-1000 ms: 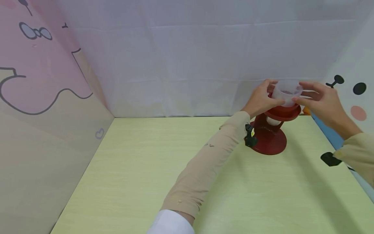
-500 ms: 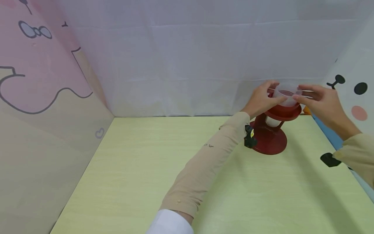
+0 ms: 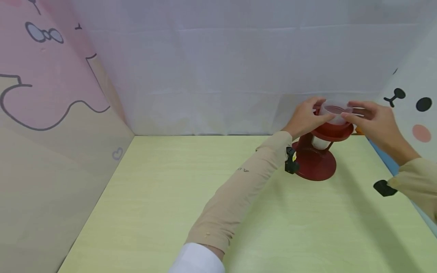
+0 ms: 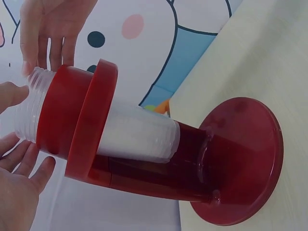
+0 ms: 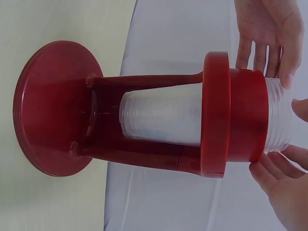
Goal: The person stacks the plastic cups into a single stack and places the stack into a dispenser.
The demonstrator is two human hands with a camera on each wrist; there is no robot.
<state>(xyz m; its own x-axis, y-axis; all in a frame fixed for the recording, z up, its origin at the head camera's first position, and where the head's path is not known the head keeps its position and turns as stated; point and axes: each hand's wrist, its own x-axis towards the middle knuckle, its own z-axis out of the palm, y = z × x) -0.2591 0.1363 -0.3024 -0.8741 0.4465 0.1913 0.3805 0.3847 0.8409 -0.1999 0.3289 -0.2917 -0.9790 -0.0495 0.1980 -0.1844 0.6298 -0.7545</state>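
Note:
A red cup dispenser point(image 3: 314, 167) with a round foot stands upright at the table's far right. A stack of clear plastic cups point(image 3: 336, 110) sits in its ring, several rims showing above the red collar point(image 5: 248, 115) and the cup bottoms point(image 4: 139, 132) hanging below. My left hand point(image 3: 305, 115) holds the stack from the left, its thumb at the near side of the rims. From the right, my right hand point(image 3: 375, 117) pinches the same rims between thumb and fingers. In both wrist views the fingertips lie close around the rims, just above the collar.
The pale table point(image 3: 164, 197) reaches to a white cloth point(image 3: 205, 76) at the back. A printed panel point(image 3: 420, 76) rises on the right, close to the right arm. Something small and orange point(image 3: 359, 130) shows behind the dispenser.
The cup stack has sunk a little into the dispenser, its rims now lower. Both hands have stayed at its sides. The dispenser has stayed in place.

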